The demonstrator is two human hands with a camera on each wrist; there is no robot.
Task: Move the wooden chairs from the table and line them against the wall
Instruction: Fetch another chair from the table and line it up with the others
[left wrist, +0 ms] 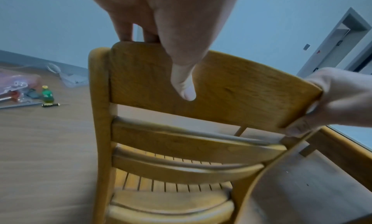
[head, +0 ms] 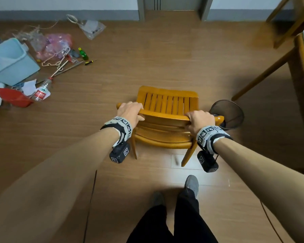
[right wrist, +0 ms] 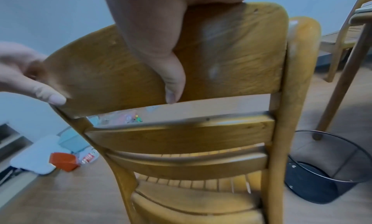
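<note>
A wooden chair (head: 167,104) with a slatted seat stands on the brown floor right in front of me, its back towards me. My left hand (head: 130,111) grips the left end of its top rail (left wrist: 231,90), fingers over the far side and thumb (left wrist: 184,84) down the near face. My right hand (head: 199,120) grips the right end of the same rail (right wrist: 231,52), thumb (right wrist: 173,82) pressed on the near face. A second wooden chair (head: 288,20) shows at the far right. The wall (head: 60,4) runs along the far side.
A black mesh waste bin (head: 226,114) stands close to the chair's right side. The wooden table (head: 300,67) is on the right. Floor clutter lies at the left: a blue tub (head: 9,62), a red box (head: 12,97), bottles, bags, hangers. A doorway (head: 172,6) is straight ahead.
</note>
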